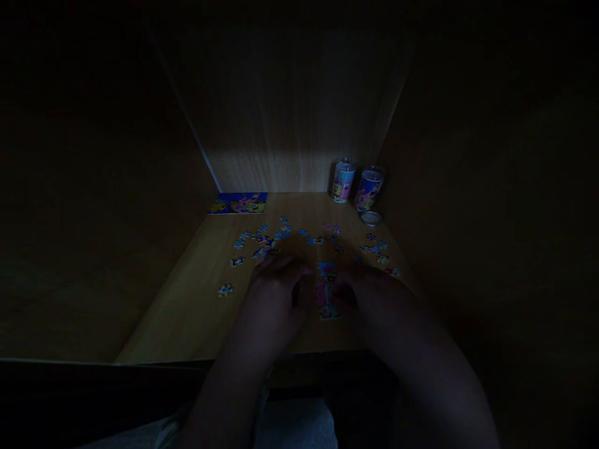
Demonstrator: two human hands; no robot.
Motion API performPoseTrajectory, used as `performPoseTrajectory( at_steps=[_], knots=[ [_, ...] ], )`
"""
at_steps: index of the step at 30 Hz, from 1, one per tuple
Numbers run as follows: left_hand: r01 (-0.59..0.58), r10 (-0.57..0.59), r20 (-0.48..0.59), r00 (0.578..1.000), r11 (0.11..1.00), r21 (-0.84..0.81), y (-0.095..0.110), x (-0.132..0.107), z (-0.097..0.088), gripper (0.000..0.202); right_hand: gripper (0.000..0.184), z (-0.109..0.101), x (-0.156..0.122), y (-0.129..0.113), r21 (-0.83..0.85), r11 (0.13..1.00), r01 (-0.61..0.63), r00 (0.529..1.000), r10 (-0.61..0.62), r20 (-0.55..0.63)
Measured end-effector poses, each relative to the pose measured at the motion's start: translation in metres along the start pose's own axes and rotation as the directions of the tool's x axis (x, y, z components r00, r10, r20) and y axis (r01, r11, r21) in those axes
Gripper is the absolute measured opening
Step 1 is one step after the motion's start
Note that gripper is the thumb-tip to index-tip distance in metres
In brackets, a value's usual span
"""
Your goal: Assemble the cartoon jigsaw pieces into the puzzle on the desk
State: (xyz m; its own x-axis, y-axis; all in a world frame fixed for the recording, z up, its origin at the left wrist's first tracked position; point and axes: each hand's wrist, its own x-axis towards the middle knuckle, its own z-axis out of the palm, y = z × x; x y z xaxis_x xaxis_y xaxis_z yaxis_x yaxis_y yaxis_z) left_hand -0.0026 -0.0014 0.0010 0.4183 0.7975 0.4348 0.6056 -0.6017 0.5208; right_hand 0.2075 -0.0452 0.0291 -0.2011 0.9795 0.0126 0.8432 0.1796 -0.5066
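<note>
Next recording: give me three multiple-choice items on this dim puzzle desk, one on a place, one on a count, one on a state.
1. Where does the blue rectangular cartoon picture card lie on the pale wooden desk?
A. far-left corner
B. near edge
C. right of the tubs

2. How many cartoon-printed cylindrical tubs stand at the back right?
A. one
B. two
C. four

3. How is the second tub, the one on the right?
A. lying on its side
B. upright, with a round clear lid on the desk in front of it
C. stacked on the other tub

Key: 1 A, the card sits against the back wall at the left. 2 B, two stand side by side. 3 B, it stands upright behind the lid.
</note>
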Motion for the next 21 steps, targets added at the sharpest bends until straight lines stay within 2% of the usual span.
performPoseTrajectory(
  at_steps=[3, 5, 9, 13, 21],
  knots=[
    [-0.011, 0.011, 0.045, 0.999, 1.000, -0.008, 0.001, 0.001, 0.000, 0.021, 0.018, -0.002, 0.001, 0.000, 0.042, 0.998, 0.045, 0.999, -0.045, 0.015],
    [-0.016, 0.017, 0.068, 0.998, 1.000, -0.011, 0.001, 0.001, -0.001, 0.020, 0.025, -0.003, 0.002, 0.001, 0.063, 0.996, 0.070, 0.997, -0.071, 0.028],
    [-0.009, 0.010, 0.076, 0.997, 1.000, -0.014, 0.002, 0.001, -0.001, 0.021, 0.032, -0.001, 0.001, 0.003, 0.083, 0.993, 0.083, 0.995, -0.087, 0.040],
    [-0.006, 0.008, 0.083, 0.997, 1.000, -0.024, 0.003, 0.001, -0.001, 0.020, 0.026, 0.003, 0.000, 0.002, 0.082, 0.995, 0.061, 0.997, -0.065, 0.041],
    [-0.002, 0.005, 0.112, 0.994, 1.000, -0.028, 0.002, 0.003, -0.001, 0.018, 0.028, -0.003, -0.002, -0.011, 0.088, 0.995, -0.043, 0.994, 0.034, 0.099]
  ],
)
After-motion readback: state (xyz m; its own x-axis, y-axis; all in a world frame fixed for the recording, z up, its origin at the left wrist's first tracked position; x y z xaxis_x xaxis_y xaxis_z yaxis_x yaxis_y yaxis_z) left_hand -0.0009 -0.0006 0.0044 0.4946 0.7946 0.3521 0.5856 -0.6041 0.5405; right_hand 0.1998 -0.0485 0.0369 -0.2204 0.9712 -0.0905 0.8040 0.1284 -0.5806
